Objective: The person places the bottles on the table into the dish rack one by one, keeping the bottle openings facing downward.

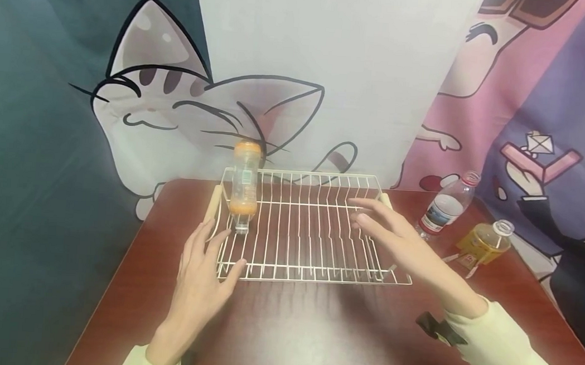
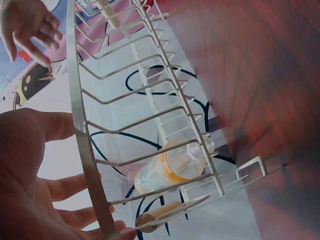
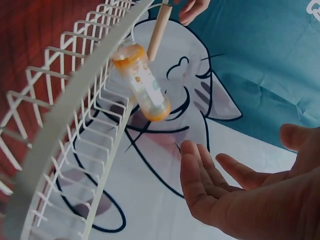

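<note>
A white wire dish rack [image 1: 286,281] with pale wooden handles sits on the table. In its left end a clear bottle with orange bands [image 1: 246,174] stands upside down, neck between the wires. My left hand [image 1: 203,280] is at the rack's front left corner with fingers spread; the left wrist view shows its thumb and fingers at the front rim [image 2: 82,130], but I cannot tell how firmly they touch. My right hand [image 1: 395,236] hovers over the rack's right end, fingers extended, holding nothing; in the right wrist view this hand [image 3: 240,185] is apart from the wires.
Right of the rack stand an uncapped clear bottle with a white label [image 1: 441,214] and a squat bottle with a yellow label [image 1: 485,242]. The reddish-brown table [image 1: 293,339] extends in front. A cartoon-printed cloth [image 1: 359,86] hangs behind it.
</note>
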{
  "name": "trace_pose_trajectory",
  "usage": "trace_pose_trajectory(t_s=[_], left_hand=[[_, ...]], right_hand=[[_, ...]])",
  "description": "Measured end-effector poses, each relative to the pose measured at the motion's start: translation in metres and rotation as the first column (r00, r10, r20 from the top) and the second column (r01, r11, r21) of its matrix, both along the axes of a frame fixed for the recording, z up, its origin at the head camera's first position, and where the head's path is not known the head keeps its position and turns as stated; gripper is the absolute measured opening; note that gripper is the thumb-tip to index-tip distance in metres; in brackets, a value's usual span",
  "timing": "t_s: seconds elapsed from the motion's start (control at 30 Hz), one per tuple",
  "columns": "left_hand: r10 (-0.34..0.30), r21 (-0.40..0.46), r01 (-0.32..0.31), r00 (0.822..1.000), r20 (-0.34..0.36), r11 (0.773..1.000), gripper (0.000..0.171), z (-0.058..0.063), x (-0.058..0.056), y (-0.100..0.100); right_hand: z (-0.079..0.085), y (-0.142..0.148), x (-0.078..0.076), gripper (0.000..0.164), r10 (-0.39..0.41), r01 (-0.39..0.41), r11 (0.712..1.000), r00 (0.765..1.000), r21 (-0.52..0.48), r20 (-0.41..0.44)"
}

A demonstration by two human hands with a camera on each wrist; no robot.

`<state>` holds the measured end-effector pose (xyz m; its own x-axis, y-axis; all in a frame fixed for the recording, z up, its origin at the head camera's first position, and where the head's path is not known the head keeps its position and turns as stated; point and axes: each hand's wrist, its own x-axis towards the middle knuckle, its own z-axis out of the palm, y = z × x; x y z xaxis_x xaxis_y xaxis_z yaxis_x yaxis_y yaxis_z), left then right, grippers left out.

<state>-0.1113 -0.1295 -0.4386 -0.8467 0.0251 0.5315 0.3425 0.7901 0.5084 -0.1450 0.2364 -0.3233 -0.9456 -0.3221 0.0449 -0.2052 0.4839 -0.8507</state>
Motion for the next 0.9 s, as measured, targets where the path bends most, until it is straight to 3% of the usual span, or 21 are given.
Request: trace_pose_trajectory(t_s=[0.27, 0.53, 0.9], left_hand=[[-0.01, 0.02, 0.009, 1.0, 0.005, 1.0, 0.063, 0.004, -0.002, -0.005], [-0.049, 0.014, 0.049, 0.999, -0.001, 0.999, 0.063, 0.002, -0.003, -0.013], [-0.065, -0.005, 0.065, 0.998, -0.005, 0.998, 0.066, -0.001, -0.003, -0.018]], right_hand=[[-0.016, 0.022, 0.025, 0.045, -0.058, 0.054, 0.998, 0.991, -0.033, -0.122], [-0.033, 0.036, 0.043, 0.044, -0.105, 0.083, 0.992, 0.96, -0.096, -0.259], [-0.052, 0.05, 0.056, 0.046, -0.239, 0.153, 0.951, 0.916, -0.269, -0.322]])
